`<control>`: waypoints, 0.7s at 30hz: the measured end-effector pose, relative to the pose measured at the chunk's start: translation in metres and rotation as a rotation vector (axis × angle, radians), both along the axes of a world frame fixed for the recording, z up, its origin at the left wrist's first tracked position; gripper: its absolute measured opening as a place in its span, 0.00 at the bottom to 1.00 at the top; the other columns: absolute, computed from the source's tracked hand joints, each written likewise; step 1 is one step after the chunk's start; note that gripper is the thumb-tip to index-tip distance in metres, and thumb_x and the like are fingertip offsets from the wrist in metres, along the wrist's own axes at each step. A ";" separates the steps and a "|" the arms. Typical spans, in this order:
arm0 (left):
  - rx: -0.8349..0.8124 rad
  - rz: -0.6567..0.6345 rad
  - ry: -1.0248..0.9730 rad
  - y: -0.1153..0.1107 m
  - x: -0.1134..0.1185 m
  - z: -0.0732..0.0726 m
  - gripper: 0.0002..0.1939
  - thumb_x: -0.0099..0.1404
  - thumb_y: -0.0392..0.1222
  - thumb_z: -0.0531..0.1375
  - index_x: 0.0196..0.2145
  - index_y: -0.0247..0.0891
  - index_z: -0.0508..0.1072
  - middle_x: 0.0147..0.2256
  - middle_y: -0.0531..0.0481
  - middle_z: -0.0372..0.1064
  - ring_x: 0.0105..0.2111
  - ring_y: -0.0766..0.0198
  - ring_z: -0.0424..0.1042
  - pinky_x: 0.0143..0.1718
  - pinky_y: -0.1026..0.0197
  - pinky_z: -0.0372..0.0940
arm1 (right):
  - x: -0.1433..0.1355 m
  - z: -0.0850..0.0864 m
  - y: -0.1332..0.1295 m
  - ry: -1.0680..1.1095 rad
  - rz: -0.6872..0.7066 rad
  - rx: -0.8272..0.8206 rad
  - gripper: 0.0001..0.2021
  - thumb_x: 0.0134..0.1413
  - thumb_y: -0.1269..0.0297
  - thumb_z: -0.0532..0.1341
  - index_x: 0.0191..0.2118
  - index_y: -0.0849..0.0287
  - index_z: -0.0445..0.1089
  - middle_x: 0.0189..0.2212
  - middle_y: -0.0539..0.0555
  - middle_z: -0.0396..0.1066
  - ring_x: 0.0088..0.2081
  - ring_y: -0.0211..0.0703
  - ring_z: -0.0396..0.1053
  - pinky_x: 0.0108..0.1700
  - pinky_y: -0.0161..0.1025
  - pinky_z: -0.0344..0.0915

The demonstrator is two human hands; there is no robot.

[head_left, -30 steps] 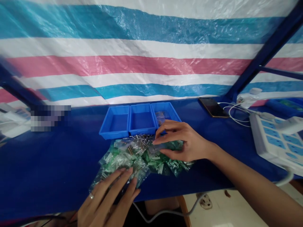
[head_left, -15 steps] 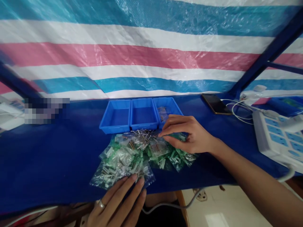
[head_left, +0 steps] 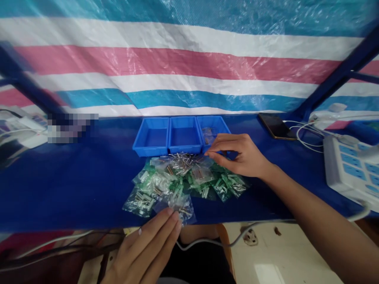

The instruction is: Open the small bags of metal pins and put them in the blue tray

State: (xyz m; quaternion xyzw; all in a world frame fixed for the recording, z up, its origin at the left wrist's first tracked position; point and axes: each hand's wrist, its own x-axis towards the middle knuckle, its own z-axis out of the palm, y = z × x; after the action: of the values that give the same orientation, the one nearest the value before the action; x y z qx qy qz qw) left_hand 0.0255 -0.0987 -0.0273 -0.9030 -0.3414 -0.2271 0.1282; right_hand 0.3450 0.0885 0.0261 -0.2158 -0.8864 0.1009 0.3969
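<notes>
One bare right hand is pinched, contents unclear, with silvery metal pins left of it; the flat, relaxed left hand has drawn back, exposing clear plastic packets beyond.

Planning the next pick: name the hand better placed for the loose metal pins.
Probably the right hand: its fingertips are near the pins; the left hand is farther off, at a bag.

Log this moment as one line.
left hand at front bag; right hand pinched near right tray; bags and pins heaped before blue trays
</notes>
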 end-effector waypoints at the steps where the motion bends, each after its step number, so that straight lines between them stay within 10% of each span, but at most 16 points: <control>1: -0.009 0.003 -0.027 0.004 0.000 0.002 0.32 0.78 0.25 0.44 0.74 0.42 0.63 0.64 0.53 0.74 0.57 0.63 0.80 0.54 0.70 0.79 | 0.000 0.000 0.000 -0.001 -0.007 -0.001 0.08 0.70 0.70 0.63 0.38 0.58 0.80 0.30 0.53 0.80 0.31 0.39 0.75 0.34 0.38 0.70; 11: 0.243 -0.046 -0.493 0.090 0.041 0.039 0.21 0.71 0.22 0.64 0.57 0.39 0.80 0.49 0.46 0.83 0.49 0.52 0.83 0.47 0.51 0.84 | 0.000 0.002 -0.002 0.021 -0.081 -0.029 0.09 0.70 0.68 0.64 0.37 0.58 0.81 0.26 0.50 0.80 0.25 0.36 0.71 0.28 0.35 0.64; 21: 0.355 -0.030 -0.255 0.139 0.043 0.063 0.14 0.70 0.18 0.59 0.44 0.30 0.79 0.41 0.40 0.82 0.42 0.52 0.82 0.43 0.51 0.81 | -0.001 0.004 -0.003 0.023 -0.083 -0.045 0.11 0.69 0.66 0.62 0.36 0.58 0.81 0.26 0.49 0.78 0.25 0.36 0.68 0.30 0.37 0.63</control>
State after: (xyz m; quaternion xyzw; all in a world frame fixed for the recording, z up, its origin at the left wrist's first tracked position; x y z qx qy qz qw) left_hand 0.0688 0.0406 0.0352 -0.8352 -0.2961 -0.3980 0.2375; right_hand 0.3444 0.0859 0.0304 -0.2598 -0.8697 0.1065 0.4058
